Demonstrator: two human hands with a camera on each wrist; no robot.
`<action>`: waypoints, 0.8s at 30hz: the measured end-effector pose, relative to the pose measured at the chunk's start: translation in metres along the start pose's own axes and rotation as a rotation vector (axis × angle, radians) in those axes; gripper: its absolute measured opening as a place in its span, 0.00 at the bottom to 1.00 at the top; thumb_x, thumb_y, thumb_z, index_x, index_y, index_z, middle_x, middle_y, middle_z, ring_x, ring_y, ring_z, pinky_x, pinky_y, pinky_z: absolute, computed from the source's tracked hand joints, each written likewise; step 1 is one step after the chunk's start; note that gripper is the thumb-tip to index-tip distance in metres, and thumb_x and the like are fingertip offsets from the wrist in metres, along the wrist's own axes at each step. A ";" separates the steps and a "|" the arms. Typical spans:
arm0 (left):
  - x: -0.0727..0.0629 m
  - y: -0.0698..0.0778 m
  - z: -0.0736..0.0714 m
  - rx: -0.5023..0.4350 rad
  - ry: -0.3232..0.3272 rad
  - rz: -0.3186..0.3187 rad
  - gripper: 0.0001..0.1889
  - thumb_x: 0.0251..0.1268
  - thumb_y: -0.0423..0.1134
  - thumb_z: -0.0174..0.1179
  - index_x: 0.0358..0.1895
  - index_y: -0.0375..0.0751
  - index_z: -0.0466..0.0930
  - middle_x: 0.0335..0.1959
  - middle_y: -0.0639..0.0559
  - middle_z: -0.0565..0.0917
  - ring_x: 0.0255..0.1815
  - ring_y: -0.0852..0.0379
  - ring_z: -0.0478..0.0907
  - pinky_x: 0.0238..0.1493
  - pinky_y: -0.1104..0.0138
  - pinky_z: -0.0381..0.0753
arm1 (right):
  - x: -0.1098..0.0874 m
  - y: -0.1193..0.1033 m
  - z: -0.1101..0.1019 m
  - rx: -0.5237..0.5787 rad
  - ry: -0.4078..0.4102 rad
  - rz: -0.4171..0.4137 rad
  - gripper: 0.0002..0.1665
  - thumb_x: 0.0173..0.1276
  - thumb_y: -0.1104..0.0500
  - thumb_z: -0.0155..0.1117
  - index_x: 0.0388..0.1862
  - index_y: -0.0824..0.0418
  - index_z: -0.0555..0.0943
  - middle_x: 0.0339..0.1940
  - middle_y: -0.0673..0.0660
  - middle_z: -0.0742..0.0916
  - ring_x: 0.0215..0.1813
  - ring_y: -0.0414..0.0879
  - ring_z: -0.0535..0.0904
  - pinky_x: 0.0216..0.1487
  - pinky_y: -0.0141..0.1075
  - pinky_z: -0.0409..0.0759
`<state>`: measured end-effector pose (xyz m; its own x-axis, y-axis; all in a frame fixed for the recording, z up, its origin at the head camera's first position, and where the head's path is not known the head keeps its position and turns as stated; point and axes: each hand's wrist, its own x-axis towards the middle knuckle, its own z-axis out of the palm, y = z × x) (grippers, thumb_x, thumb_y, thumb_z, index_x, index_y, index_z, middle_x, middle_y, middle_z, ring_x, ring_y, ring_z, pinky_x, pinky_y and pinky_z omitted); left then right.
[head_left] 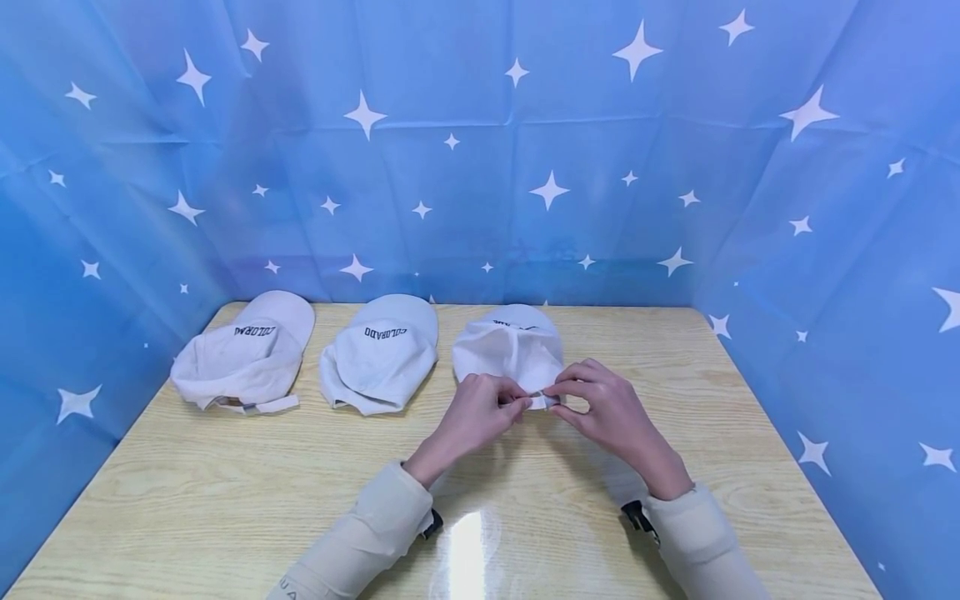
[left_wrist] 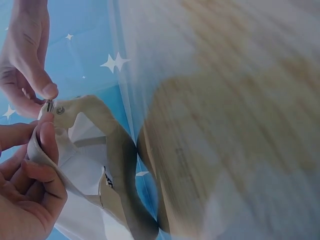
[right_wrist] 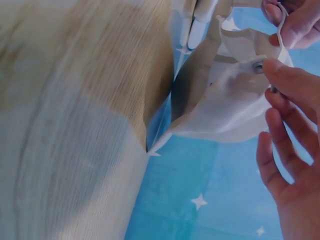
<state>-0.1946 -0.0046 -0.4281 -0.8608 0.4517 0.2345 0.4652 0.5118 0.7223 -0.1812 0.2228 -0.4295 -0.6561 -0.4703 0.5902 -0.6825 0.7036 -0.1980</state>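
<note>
The left cap [head_left: 236, 358] and middle cap [head_left: 378, 367] are blocking the way left; open table [head_left: 690, 367] is stretching right of the held cap [head_left: 510, 350].

The setting is a small enclosed set resembling a makeshift studio booth. Blue sheeting [head_left: 480, 183], printed with white four-pointed stars [head_left: 550, 190] and crossed by fold creases, hangs behind and along both sides of a wood-grain counter [head_left: 187, 500]. Three white caps [head_left: 378, 358] lined up toward its far edge agree with a staged arrangement. A bright glare [head_left: 467, 554] marks the near surface. The type of building cannot be determined.
</note>
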 end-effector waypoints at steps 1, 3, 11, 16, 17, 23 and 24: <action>0.000 0.000 0.001 0.001 0.003 0.000 0.06 0.70 0.37 0.66 0.38 0.41 0.92 0.22 0.57 0.89 0.19 0.72 0.77 0.26 0.75 0.75 | 0.000 0.000 0.000 -0.002 0.002 -0.002 0.12 0.51 0.58 0.85 0.36 0.54 0.92 0.38 0.49 0.90 0.43 0.44 0.82 0.36 0.38 0.84; 0.000 0.000 0.002 0.006 0.009 0.001 0.06 0.70 0.37 0.66 0.38 0.42 0.92 0.22 0.57 0.89 0.18 0.73 0.77 0.27 0.75 0.74 | 0.001 0.001 0.000 -0.007 0.009 -0.011 0.12 0.51 0.58 0.86 0.36 0.54 0.92 0.37 0.49 0.90 0.43 0.44 0.82 0.36 0.38 0.84; 0.000 0.001 0.004 0.052 0.048 0.012 0.06 0.69 0.38 0.67 0.36 0.44 0.92 0.20 0.60 0.88 0.16 0.74 0.74 0.36 0.72 0.74 | 0.001 0.001 0.002 -0.004 0.038 -0.032 0.13 0.50 0.59 0.86 0.36 0.54 0.92 0.37 0.48 0.90 0.43 0.44 0.81 0.35 0.37 0.83; 0.000 0.001 0.004 0.054 0.058 0.002 0.06 0.68 0.39 0.67 0.35 0.44 0.92 0.21 0.60 0.87 0.17 0.72 0.74 0.29 0.74 0.74 | 0.002 0.000 0.002 -0.005 0.044 -0.027 0.12 0.51 0.59 0.86 0.35 0.54 0.92 0.37 0.48 0.90 0.42 0.43 0.81 0.34 0.36 0.82; 0.000 0.001 0.003 0.049 0.055 -0.002 0.06 0.67 0.39 0.67 0.35 0.44 0.92 0.21 0.60 0.88 0.18 0.72 0.74 0.30 0.74 0.74 | 0.001 0.000 0.003 -0.006 0.046 -0.026 0.12 0.51 0.59 0.86 0.35 0.54 0.92 0.37 0.48 0.90 0.42 0.43 0.81 0.34 0.36 0.82; 0.000 0.002 0.000 0.038 0.049 -0.006 0.06 0.67 0.38 0.67 0.36 0.44 0.93 0.21 0.59 0.88 0.18 0.72 0.74 0.29 0.74 0.74 | 0.001 -0.001 0.002 -0.002 0.050 -0.022 0.13 0.50 0.58 0.86 0.36 0.54 0.93 0.37 0.48 0.91 0.42 0.43 0.82 0.35 0.37 0.84; 0.000 0.003 0.001 0.044 0.053 -0.004 0.06 0.67 0.38 0.67 0.35 0.44 0.93 0.21 0.59 0.88 0.18 0.72 0.74 0.30 0.74 0.74 | 0.002 -0.001 0.002 -0.001 0.050 -0.022 0.13 0.50 0.58 0.86 0.36 0.54 0.93 0.37 0.48 0.91 0.42 0.43 0.83 0.35 0.37 0.84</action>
<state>-0.1935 -0.0027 -0.4264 -0.8720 0.4109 0.2660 0.4690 0.5455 0.6946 -0.1820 0.2197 -0.4300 -0.6240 -0.4585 0.6328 -0.6963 0.6938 -0.1840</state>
